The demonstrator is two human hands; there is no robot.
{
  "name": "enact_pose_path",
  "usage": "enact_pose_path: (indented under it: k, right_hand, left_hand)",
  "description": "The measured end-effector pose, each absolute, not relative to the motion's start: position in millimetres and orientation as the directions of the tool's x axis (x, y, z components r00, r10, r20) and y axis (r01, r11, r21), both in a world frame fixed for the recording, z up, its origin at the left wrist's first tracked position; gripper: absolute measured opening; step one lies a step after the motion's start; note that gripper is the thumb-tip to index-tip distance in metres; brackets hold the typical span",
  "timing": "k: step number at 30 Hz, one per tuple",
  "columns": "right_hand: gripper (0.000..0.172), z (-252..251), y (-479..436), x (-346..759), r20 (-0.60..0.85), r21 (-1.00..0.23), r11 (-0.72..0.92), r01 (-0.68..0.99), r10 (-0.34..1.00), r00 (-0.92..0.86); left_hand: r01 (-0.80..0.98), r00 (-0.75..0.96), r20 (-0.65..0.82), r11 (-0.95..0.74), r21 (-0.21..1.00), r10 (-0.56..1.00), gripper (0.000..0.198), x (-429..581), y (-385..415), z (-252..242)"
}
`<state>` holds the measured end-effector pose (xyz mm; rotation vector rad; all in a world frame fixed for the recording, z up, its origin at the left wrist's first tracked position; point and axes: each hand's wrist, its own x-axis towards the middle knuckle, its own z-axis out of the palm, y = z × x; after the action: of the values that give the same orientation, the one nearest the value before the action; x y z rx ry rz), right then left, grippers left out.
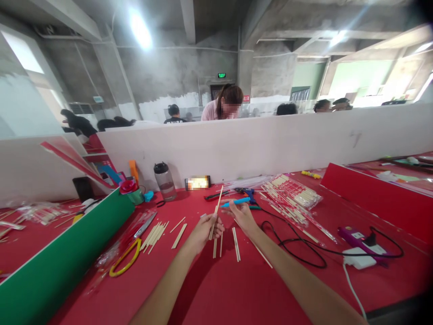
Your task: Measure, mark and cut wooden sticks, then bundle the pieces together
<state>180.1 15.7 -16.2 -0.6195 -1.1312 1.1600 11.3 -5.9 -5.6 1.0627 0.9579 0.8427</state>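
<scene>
My left hand [207, 229] is closed around a few wooden chopsticks [219, 198], which point up and away from me. Just right of it, my right hand [241, 216] grips a blue marker pen [238, 201], its tip turned toward the chopsticks; whether it touches them I cannot tell. Below the hands, short stick pieces [236, 244] lie on the red table. More cut pieces [154, 235] are grouped to the left, beside a pair [179, 236]. Scissors with yellow handles [126, 262] rest farther left. One long thin stick [263, 255] lies under my right forearm.
A blue glue gun [248, 194] and pliers [216, 196] lie behind my hands. Wrapped chopsticks [294, 198], a black cable [287, 243] and a purple power strip [358, 237] are right. A bottle [165, 181] and phone [198, 182] stand by the white partition [270, 144]; a person bends behind it.
</scene>
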Motion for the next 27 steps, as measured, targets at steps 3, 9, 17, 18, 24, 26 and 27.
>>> enact_pose_path:
  k: [3,9,17,18,24,26,27]
  right_hand:
    - [0.044,-13.4,12.7,179.1,0.34,-0.857,0.299,-0.42,0.94,-0.024]
    - [0.045,-9.3,7.8,178.0,0.304,-0.858,0.256,-0.445,0.952,-0.038]
    - [0.047,-8.4,5.1,172.2,0.272,-0.859,0.235,-0.456,0.962,-0.017]
    - [0.048,-7.2,4.2,171.8,0.27,-0.86,0.234,-0.453,0.963,-0.013]
    - [0.048,-6.8,3.7,170.2,0.316,-0.881,0.3,-0.365,0.949,0.017]
    - [0.047,-9.1,4.0,169.7,0.356,-0.884,0.349,-0.312,0.934,0.035]
    - [0.047,-10.0,3.8,169.6,0.376,-0.884,0.373,-0.283,0.926,0.045]
  left_hand:
    - [-0.092,0.354,-0.222,0.27,0.959,0.908,0.038,13.4,-8.6,-3.3]
    - [-0.082,0.341,-0.207,0.249,0.965,0.917,0.041,16.4,-12.0,-0.5]
    - [-0.074,0.352,-0.207,0.247,0.966,0.913,0.044,15.0,-13.3,2.0]
    - [-0.071,0.354,-0.208,0.248,0.966,0.912,0.045,14.7,-13.2,2.1]
    - [-0.018,0.357,-0.205,0.226,0.974,0.911,0.051,15.0,-13.1,2.4]
    - [0.004,0.352,-0.191,0.203,0.979,0.916,0.053,16.2,-13.3,2.4]
    - [0.016,0.347,-0.187,0.194,0.981,0.919,0.053,17.0,-13.3,2.3]
